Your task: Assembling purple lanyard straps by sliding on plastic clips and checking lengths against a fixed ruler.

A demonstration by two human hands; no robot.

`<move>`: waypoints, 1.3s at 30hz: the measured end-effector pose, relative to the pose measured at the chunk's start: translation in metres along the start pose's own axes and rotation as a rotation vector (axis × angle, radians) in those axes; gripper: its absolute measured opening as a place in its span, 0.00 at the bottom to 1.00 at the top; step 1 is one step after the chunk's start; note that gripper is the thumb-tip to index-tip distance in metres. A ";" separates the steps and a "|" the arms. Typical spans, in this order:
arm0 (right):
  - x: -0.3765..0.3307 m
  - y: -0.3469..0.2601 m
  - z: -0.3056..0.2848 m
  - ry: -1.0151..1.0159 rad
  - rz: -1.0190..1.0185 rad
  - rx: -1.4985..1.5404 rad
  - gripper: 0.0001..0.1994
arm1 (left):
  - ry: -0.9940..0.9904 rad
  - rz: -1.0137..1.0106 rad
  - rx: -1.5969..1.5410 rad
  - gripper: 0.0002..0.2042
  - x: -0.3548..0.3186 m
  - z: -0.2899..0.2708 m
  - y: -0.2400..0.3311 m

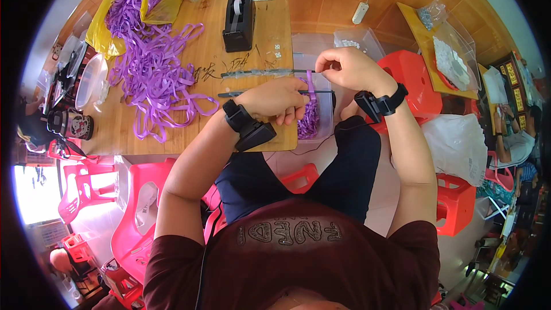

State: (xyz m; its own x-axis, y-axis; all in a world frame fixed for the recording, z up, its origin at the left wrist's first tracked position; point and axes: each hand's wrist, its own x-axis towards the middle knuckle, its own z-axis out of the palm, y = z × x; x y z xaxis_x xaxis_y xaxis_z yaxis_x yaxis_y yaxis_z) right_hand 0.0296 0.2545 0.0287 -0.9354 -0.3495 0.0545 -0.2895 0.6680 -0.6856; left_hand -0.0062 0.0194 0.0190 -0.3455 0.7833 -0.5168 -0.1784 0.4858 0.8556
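At ten o'clock, purple ribbon [155,69] spills from a yellow bag [102,28]. The left hand [278,100], at twelve, curls over the lower black rod [231,95]; I cannot tell its grip. At one, a purple strip [310,82] crosses it and the upper rod [295,71]. The right hand [349,69], near half past one, curls beside the strip, any pinch unclear.

We look steeply down from the wearer's head through one wide fisheye lens, facing away over the dark maroon short-sleeved shirt [293,272], nearest us, toward the light-brown wooden tabletop [209,14], far left. The bare left hand [278,100] and bare right hand [351,70] fall near mid-view; straight edges bow toward the rim.
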 end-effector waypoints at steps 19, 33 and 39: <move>-0.024 0.012 0.070 0.338 0.459 0.819 0.09 | -0.007 0.017 -0.017 0.29 -0.001 0.001 0.002; -0.006 0.071 0.142 -0.022 0.247 1.839 0.13 | 0.014 0.058 -0.017 0.22 0.004 -0.001 -0.005; 0.006 0.049 0.154 -0.065 -0.155 1.947 0.17 | 0.033 0.064 0.038 0.18 0.001 -0.003 -0.016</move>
State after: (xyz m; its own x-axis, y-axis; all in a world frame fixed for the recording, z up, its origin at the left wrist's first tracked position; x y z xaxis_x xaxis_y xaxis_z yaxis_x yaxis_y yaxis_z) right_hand 0.0408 0.1836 -0.1165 -0.9072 -0.3741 0.1922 0.2697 -0.8681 -0.4167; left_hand -0.0061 0.0115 0.0043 -0.3855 0.8004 -0.4590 -0.1202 0.4497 0.8851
